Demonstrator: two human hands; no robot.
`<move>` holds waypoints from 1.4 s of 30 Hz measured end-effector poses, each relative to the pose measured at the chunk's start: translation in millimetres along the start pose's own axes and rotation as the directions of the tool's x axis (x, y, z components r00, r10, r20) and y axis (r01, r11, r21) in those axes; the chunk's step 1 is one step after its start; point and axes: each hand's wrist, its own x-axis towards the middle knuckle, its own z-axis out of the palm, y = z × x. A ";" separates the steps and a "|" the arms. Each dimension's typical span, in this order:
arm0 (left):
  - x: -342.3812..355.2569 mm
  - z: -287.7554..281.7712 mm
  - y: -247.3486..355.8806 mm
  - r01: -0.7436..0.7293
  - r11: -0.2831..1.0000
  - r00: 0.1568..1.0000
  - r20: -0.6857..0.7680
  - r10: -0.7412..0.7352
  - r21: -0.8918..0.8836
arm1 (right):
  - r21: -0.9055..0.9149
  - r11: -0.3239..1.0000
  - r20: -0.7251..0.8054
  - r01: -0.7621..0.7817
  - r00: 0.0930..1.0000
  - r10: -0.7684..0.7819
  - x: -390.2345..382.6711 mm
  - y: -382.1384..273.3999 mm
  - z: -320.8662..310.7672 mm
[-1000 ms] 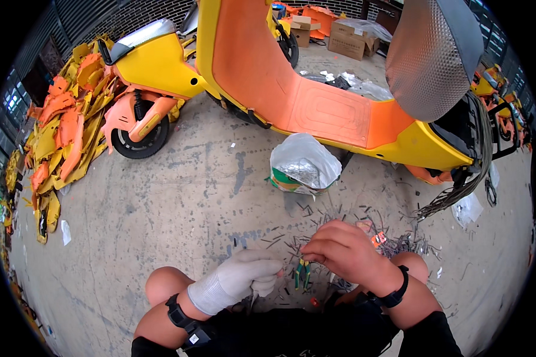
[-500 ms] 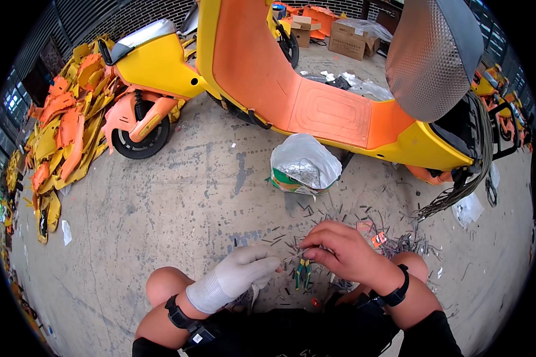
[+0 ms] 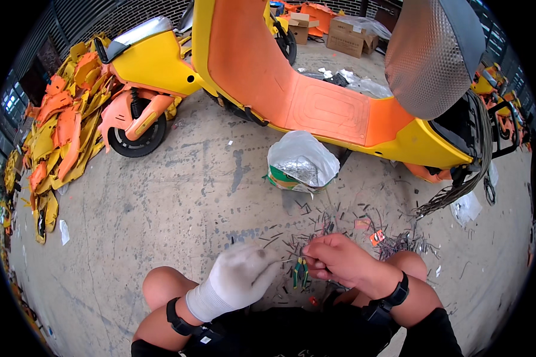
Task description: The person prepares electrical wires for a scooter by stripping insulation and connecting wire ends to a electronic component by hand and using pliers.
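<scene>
My left hand (image 3: 239,276), in a white knit glove, is closed with its fingertips pinching a thin strand, seemingly a wire (image 3: 287,260). Bare and curled, my right hand (image 3: 344,262) faces it just to the right, thumb and forefinger pinched at the strand's other end. The strand is too fine to make out fully. Below the gap between my hands, a pair of green-handled pliers (image 3: 301,275) lies on the floor. Short dark offcuts (image 3: 339,219) are scattered around and beyond my right hand.
A bucket-like container (image 3: 280,180) lined with a white plastic bag stands ahead. Behind it is a yellow and orange scooter (image 3: 333,113), a bundle of cables (image 3: 485,149) hanging from its rear. Broken panels (image 3: 65,119) are heaped at left; wire pieces (image 3: 405,244) lie at right.
My left hand has turned, showing more of the glove's back, and its fingers have shifted slightly. My right hand has dropped a little and curled tighter. The view has moved slightly.
</scene>
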 end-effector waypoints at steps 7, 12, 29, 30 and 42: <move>1.5 5.4 -4.8 0.485 0.756 0.871 0.161 -0.465 -0.440 | -0.621 0.661 -0.051 0.422 0.819 -0.571 4.5 1.4 -4.0; -0.4 2.8 -10.5 0.654 0.479 0.748 0.406 -0.526 -0.585 | -0.847 -0.181 0.404 0.500 0.383 -0.831 -0.7 -13.5 7.0; -0.2 9.8 -9.0 0.396 0.797 0.916 0.132 -0.380 -0.456 | -0.255 0.952 -0.181 0.173 0.958 -0.222 -1.9 -12.6 -3.1; 1.3 9.9 -12.2 0.490 0.617 0.858 0.218 -0.464 -0.615 | -0.242 0.941 -0.208 0.239 0.934 -0.290 -0.8 -15.2 -7.2; -1.7 12.7 -31.8 0.257 0.259 0.609 -0.052 -0.792 -0.931 | -0.330 0.849 -0.441 0.412 0.728 -0.524 15.9 -37.8 -37.2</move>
